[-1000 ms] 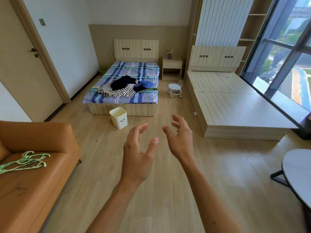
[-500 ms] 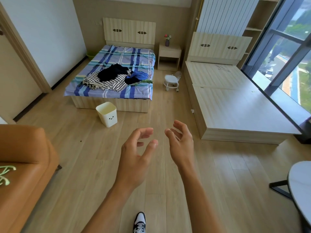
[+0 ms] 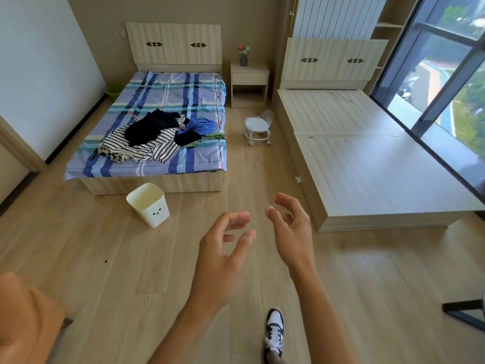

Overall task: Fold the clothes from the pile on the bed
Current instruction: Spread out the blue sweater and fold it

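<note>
— Where is the pile lying?
— The clothes pile is sitting on the checked bed, upper left of centre, well apart from both hands.
— And the hands?
— The left hand and right hand are hovering at lower centre, fingers loosely curled, holding nothing.
— Any containers?
— The white bin is standing by the bed's foot, showing only its pale inside. A vase is holding flowers.
</note>
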